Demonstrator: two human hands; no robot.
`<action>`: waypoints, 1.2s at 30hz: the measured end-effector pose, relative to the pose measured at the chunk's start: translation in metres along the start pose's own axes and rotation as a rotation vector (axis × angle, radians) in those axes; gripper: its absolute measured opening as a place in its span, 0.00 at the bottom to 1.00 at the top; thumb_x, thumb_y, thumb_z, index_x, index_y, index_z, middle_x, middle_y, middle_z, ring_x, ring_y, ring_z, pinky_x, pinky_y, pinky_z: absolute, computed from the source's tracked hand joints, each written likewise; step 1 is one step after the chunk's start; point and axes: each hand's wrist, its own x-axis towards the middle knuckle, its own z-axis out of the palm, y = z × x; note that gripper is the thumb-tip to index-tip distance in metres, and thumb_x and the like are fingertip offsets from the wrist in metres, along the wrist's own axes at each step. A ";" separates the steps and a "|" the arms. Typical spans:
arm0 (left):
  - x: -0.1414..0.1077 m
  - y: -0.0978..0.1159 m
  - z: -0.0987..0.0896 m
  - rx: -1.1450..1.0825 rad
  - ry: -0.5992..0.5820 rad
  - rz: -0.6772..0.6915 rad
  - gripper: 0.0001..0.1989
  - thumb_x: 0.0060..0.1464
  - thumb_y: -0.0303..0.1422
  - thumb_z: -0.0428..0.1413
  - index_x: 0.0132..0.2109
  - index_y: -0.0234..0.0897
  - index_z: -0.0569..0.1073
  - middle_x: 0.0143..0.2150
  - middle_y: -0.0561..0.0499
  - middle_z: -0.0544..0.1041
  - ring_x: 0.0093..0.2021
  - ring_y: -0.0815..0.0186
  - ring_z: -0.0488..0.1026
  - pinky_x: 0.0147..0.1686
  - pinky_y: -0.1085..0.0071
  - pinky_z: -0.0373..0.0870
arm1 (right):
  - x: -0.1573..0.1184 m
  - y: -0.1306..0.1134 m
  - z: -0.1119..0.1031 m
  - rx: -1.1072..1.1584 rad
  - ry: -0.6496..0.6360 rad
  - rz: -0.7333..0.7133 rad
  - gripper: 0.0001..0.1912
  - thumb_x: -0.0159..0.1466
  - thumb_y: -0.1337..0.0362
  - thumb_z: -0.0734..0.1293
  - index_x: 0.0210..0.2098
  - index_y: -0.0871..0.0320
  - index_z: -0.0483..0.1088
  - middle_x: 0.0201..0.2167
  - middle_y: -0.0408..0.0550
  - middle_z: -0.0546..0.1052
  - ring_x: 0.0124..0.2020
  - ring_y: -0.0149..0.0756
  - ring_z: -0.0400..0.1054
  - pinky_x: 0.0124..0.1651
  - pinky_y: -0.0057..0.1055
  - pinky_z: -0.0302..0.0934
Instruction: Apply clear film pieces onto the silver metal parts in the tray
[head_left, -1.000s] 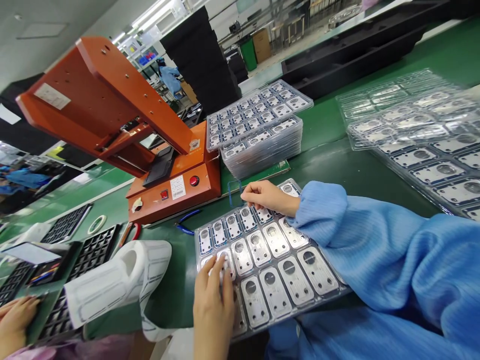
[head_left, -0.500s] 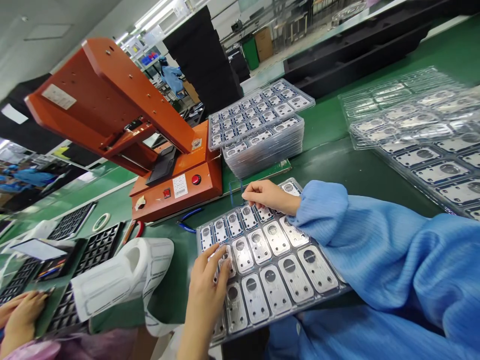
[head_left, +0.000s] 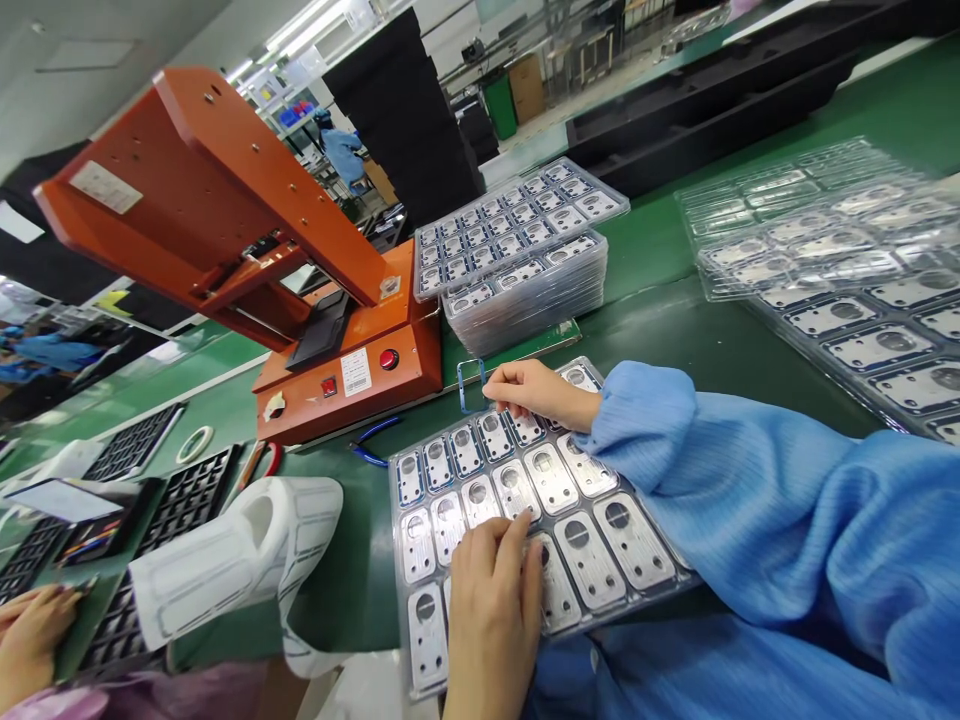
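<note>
My right hand [head_left: 536, 392] pinches a thin blue rectangular frame [head_left: 460, 390] by its edge, just above the far edge of a clear plastic tray [head_left: 401, 625]. Rows of silver metal plates, each with a round dark spot and small holes, fill the tray. Blue edging shows around the plates in the far row, such as one plate [head_left: 410, 478]. My left hand [head_left: 495, 600] is over the tray's near rows, its fingers apart and the tips on or just above the plates. It covers part of the plates beneath.
An orange press [head_left: 352, 350] stands behind the tray, with blue-handled pliers [head_left: 375, 432] before it. Stacked filled trays [head_left: 525, 300] stand beyond; more trays [head_left: 862, 320] lie right. A label roll [head_left: 225, 550] and a co-worker's hand [head_left: 37, 630] are at the left.
My left hand has moved right across the tray, uncovering plates on the left side. The right hand keeps its place, and the blue frame shows more clearly.
</note>
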 end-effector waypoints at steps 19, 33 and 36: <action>0.024 -0.009 0.015 0.012 -0.066 -0.115 0.13 0.58 0.32 0.52 0.49 0.34 0.72 0.38 0.46 0.66 0.38 0.61 0.69 0.39 0.62 0.71 | -0.001 -0.003 0.000 -0.026 0.027 0.011 0.08 0.57 0.66 0.66 0.23 0.60 0.66 0.19 0.39 0.70 0.16 0.22 0.60 0.18 0.20 0.53; 0.004 0.001 0.009 -0.076 0.048 -0.167 0.14 0.59 0.33 0.51 0.51 0.36 0.70 0.40 0.45 0.67 0.40 0.62 0.69 0.39 0.65 0.71 | -0.003 -0.008 0.002 -0.009 0.023 0.008 0.08 0.59 0.67 0.65 0.23 0.60 0.66 0.19 0.40 0.70 0.16 0.22 0.60 0.18 0.20 0.54; -0.010 -0.006 0.005 -0.082 0.100 -0.155 0.11 0.58 0.32 0.52 0.48 0.36 0.71 0.39 0.46 0.67 0.39 0.63 0.70 0.38 0.68 0.71 | -0.010 -0.030 0.000 -0.019 -0.015 -0.041 0.09 0.59 0.66 0.66 0.24 0.61 0.66 0.20 0.40 0.70 0.17 0.21 0.60 0.19 0.20 0.55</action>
